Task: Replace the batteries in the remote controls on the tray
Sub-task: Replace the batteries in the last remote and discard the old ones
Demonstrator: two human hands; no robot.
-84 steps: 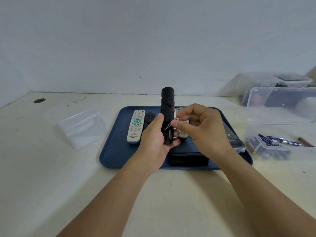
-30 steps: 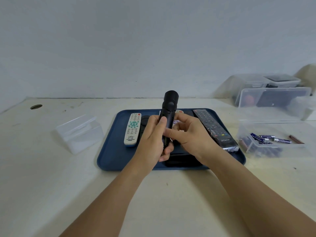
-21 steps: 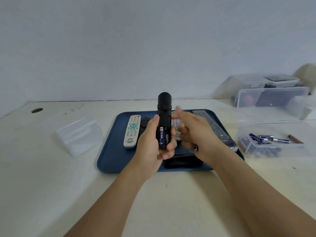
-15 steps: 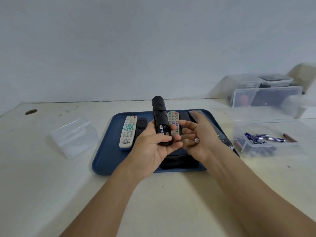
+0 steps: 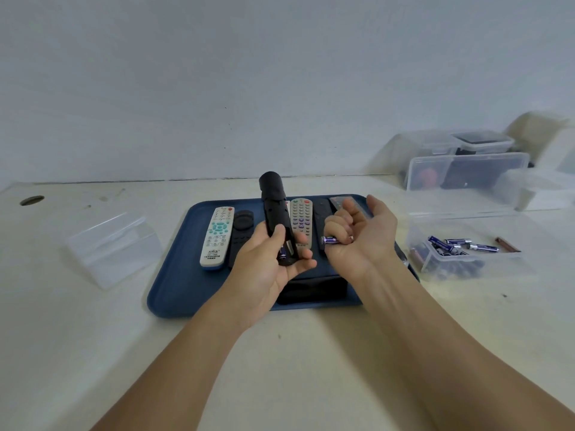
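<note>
Right hand (image 5: 361,241) now away from black remote (image 5: 275,220), palm up, fingers curled round one pulled battery (image 5: 331,240). Left hand (image 5: 273,259) grips remote above tray (image 5: 174,284) at bench middle; second battery (image 5: 282,251) remains in open compartment. Removal half done.

soft even light, blurry edges

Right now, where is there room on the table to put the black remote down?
The bare tabletop in front of the blue tray is free, and so is the strip between the tray and the clear lidded box. The tray's front left corner is bare too. Its back is crowded with remotes, and the battery tub fills the right.
</note>
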